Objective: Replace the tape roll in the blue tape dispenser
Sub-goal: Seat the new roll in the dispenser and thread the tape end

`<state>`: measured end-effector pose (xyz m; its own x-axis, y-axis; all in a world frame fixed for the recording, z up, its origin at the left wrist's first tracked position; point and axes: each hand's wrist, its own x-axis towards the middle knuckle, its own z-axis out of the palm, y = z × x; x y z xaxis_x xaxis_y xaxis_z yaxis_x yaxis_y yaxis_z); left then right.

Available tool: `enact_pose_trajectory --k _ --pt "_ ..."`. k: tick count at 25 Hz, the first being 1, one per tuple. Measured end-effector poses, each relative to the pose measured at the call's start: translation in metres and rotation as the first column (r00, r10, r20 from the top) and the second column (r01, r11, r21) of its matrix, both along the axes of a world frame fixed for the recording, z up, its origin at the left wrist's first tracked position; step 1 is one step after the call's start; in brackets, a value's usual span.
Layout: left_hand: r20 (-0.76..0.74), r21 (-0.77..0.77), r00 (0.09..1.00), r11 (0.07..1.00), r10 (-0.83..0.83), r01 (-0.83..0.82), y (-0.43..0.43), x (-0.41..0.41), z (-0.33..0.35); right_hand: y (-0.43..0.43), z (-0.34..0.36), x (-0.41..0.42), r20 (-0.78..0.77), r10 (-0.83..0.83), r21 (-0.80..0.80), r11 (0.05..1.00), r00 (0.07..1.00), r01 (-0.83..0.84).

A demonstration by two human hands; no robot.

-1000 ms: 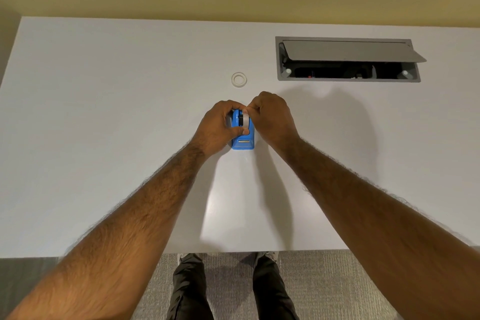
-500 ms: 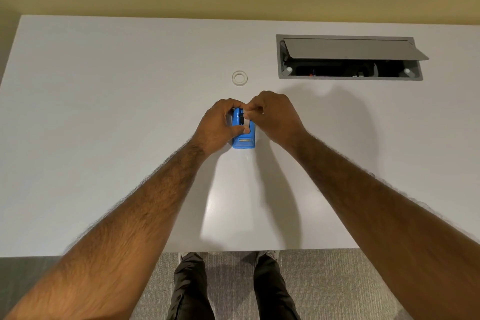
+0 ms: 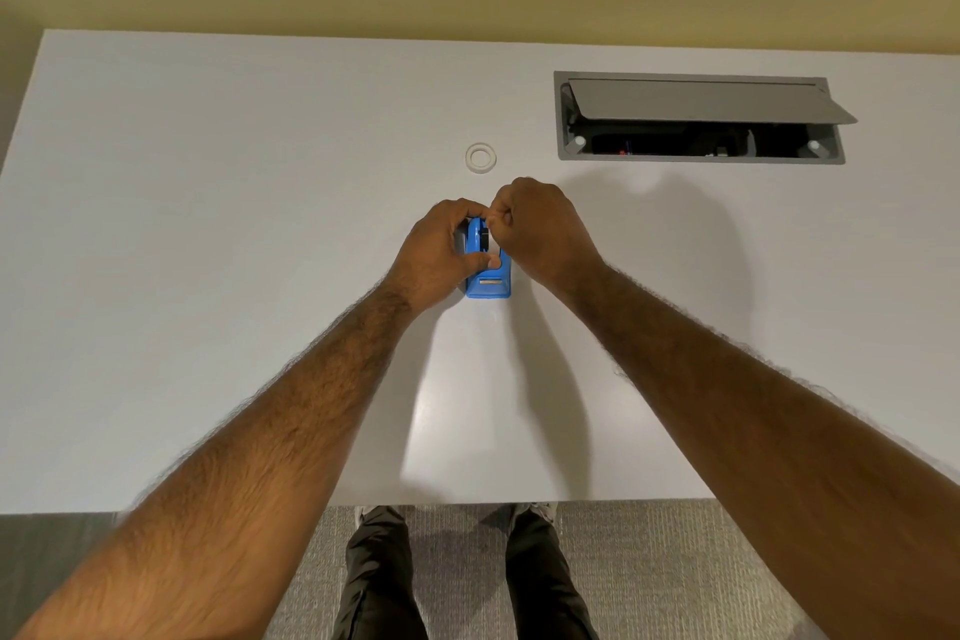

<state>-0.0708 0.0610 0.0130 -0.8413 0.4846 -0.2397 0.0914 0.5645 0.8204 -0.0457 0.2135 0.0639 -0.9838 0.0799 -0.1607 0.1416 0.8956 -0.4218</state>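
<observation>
Both hands clamp the dispenser: left steadies the dispenser, right pinches its hub; yanking could tip it.

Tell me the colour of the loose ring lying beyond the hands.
White or translucent; the ring shows in the head view.

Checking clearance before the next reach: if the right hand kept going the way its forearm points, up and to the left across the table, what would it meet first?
The right hand is already against the dispenser; beyond it, likely the ring.
</observation>
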Motion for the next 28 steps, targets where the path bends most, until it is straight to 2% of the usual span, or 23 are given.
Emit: enact_pose_trajectory --k 7,13,18,21,24,28 --pt "0.003 0.014 1.0 1.0 -0.001 0.001 0.0 -0.001 -0.004 0.002 0.008 -0.003 0.062 0.169 0.2 0.963 0.984 -0.179" --pt "0.011 -0.001 1.0 1.0 0.009 -0.009 0.0 -0.001 -0.005 -0.004 0.009 -0.008 0.011 0.2 0.192 0.961 0.98 -0.198" --pt "-0.016 0.007 1.0 1.0 -0.009 0.009 -0.002 -0.001 -0.005 -0.001 0.005 -0.014 0.07 0.159 0.111 0.98 0.985 -0.167" --pt "-0.018 0.006 1.0 1.0 -0.016 0.016 -0.002 -0.002 -0.007 0.009 0.004 -0.013 0.076 0.063 -0.067 0.996 0.995 -0.058" --pt "-0.014 -0.001 1.0 1.0 -0.003 0.003 -0.001 -0.001 -0.006 0.019 0.007 -0.007 0.074 0.007 -0.236 0.972 0.997 0.011" --pt "-0.016 0.005 1.0 1.0 -0.008 0.008 -0.001 -0.001 -0.005 0.013 0.003 -0.002 0.064 0.05 -0.13 0.991 0.997 -0.041"
